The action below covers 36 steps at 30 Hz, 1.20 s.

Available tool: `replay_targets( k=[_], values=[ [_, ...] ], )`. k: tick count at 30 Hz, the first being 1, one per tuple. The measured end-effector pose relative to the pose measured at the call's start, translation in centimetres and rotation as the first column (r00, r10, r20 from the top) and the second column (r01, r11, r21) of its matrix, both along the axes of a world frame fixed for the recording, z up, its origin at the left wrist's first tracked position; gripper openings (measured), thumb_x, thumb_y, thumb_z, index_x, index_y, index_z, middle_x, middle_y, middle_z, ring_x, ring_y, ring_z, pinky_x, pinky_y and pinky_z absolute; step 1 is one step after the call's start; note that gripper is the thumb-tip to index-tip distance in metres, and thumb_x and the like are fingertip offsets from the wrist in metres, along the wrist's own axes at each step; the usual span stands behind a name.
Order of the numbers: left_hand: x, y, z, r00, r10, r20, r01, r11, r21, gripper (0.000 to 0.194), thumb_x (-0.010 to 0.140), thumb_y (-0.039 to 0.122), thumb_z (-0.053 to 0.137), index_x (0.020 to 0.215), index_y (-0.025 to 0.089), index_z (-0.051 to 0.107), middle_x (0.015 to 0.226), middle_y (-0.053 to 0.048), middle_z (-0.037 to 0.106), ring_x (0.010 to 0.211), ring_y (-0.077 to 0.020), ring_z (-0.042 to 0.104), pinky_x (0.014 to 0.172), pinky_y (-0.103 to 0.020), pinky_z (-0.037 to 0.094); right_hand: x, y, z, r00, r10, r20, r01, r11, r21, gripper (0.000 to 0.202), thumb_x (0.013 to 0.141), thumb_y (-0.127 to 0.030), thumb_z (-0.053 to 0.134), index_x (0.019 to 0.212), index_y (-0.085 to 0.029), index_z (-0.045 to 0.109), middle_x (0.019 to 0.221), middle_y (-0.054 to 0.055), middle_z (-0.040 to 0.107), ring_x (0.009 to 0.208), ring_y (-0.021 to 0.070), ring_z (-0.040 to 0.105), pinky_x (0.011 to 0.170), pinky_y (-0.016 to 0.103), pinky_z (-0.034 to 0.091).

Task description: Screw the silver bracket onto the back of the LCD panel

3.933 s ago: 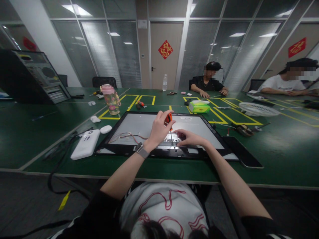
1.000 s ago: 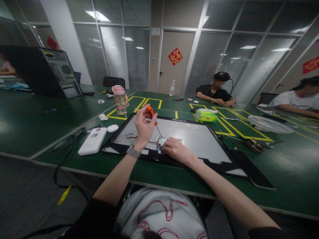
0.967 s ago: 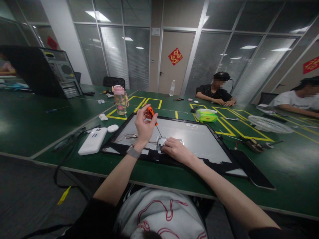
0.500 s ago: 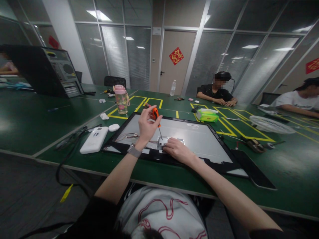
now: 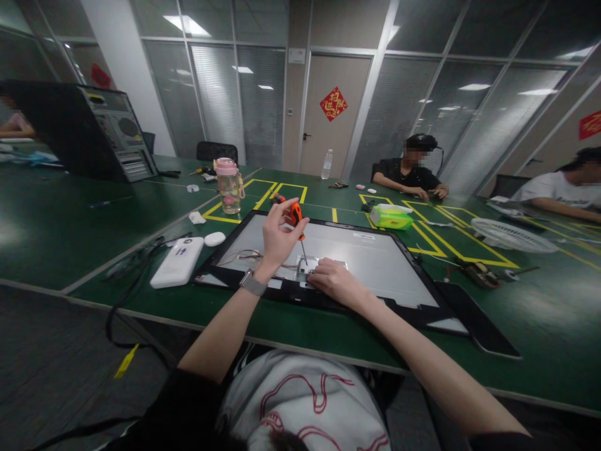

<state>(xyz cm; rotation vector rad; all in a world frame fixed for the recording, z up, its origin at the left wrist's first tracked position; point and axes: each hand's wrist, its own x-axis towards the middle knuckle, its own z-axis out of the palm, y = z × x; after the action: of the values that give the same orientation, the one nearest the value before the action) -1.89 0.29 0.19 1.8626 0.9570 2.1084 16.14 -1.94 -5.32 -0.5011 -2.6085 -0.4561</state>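
Note:
My left hand [image 5: 280, 237] grips an orange and black screwdriver [image 5: 296, 213], its shaft slanting down to a small metal-framed board [image 5: 303, 265]. That board lies near the front edge of a flat display panel [image 5: 389, 266] with a black frame and a grey back. My right hand [image 5: 334, 283] rests on the board's right part with fingers bent together; whatever is under its fingertips is too small to name. Thin wires [image 5: 244, 254] run across the panel to the left of the board.
Left of the panel are a white power bank [image 5: 177, 263], a white case [image 5: 215, 238] and a pink-lidded bottle [image 5: 228, 188]. Behind it sits a green pack [image 5: 391, 217]; right, a black slab [image 5: 479, 319] and a tape measure [image 5: 481, 274]. A computer case [image 5: 79, 131] stands far left. Two people sit across.
Both hands and the screwdriver hold nearly the same places. The hands of the person in black across the table have shifted slightly.

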Motion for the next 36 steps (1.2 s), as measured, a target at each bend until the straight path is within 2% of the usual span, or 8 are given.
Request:
replay_targets(
  k=[10, 17, 23, 27, 29, 36],
  values=[
    [0.0, -0.2, 0.1, 1.0, -0.021, 0.011, 0.022, 0.999, -0.03, 0.04, 0.078, 0.027, 0.07, 0.116, 0.023, 0.059, 0.095, -0.002, 0.053, 0.064, -0.0051, 0.057, 0.043, -0.009, 0.045, -0.1, -0.4, 0.5, 0.997, -0.009, 0.071, 0.009, 1.0, -0.007, 0.033, 0.098, -0.018, 0.042, 0.076, -0.014, 0.067, 0.065, 0.005, 0.062, 0.064, 0.0159, 0.051, 0.064, 0.03, 0.037],
    [0.3, -0.3, -0.1, 0.99, -0.074, -0.116, 0.065, 0.995, -0.076, 0.039, 0.077, 0.025, 0.07, 0.115, 0.022, 0.06, 0.091, -0.003, 0.055, 0.068, -0.0085, 0.058, 0.043, -0.011, 0.045, 0.4, -0.3, 0.1, 0.999, -0.038, -0.01, 0.035, 0.984, -0.175, 0.02, 0.093, -0.014, 0.052, 0.082, -0.016, 0.07, 0.071, 0.006, 0.067, 0.067, 0.0163, 0.056, 0.065, 0.028, 0.041],
    [0.8, -0.1, -0.6, 0.971, -0.088, -0.222, 0.077, 0.995, -0.056, 0.04, 0.075, 0.025, 0.072, 0.113, 0.022, 0.061, 0.091, -0.002, 0.057, 0.073, -0.0107, 0.059, 0.053, -0.016, 0.05, 0.3, -0.1, 0.1, 0.974, -0.186, -0.125, 0.127, 0.917, -0.378, 0.005, 0.084, -0.015, 0.065, 0.08, -0.017, 0.065, 0.07, 0.002, 0.061, 0.069, 0.0151, 0.057, 0.064, 0.024, 0.041],
    [1.1, -0.3, -0.8, 0.96, -0.124, -0.25, 0.11, 0.991, -0.071, 0.039, 0.076, 0.024, 0.072, 0.112, 0.021, 0.06, 0.093, -0.002, 0.058, 0.074, -0.0101, 0.06, 0.059, -0.017, 0.051, -0.1, -0.2, 0.3, 0.922, -0.357, -0.153, 0.238, 0.831, -0.502, 0.021, 0.075, -0.017, 0.073, 0.079, -0.019, 0.053, 0.065, -0.004, 0.051, 0.058, 0.0125, 0.048, 0.055, 0.022, 0.035],
    [1.3, -0.4, -0.9, 0.954, -0.146, -0.261, 0.129, 0.988, -0.08, 0.038, 0.076, 0.024, 0.072, 0.113, 0.021, 0.06, 0.093, -0.002, 0.058, 0.072, -0.0094, 0.06, 0.059, -0.017, 0.051, -0.1, -0.2, 0.3, 0.908, -0.389, -0.154, 0.253, 0.805, -0.537, 0.026, 0.073, -0.018, 0.073, 0.077, -0.02, 0.047, 0.063, -0.006, 0.048, 0.057, 0.0121, 0.045, 0.054, 0.022, 0.032],
    [1.4, -0.6, -1.0, 0.944, -0.149, -0.296, 0.127, 0.988, -0.092, 0.038, 0.076, 0.023, 0.072, 0.112, 0.022, 0.06, 0.092, -0.002, 0.058, 0.07, -0.0093, 0.059, 0.054, -0.015, 0.049, -0.1, -0.1, 0.0, 0.914, -0.363, -0.182, 0.214, 0.812, -0.543, 0.029, 0.074, -0.021, 0.071, 0.074, -0.021, 0.043, 0.065, -0.005, 0.048, 0.058, 0.012, 0.044, 0.056, 0.023, 0.031]
  ],
)
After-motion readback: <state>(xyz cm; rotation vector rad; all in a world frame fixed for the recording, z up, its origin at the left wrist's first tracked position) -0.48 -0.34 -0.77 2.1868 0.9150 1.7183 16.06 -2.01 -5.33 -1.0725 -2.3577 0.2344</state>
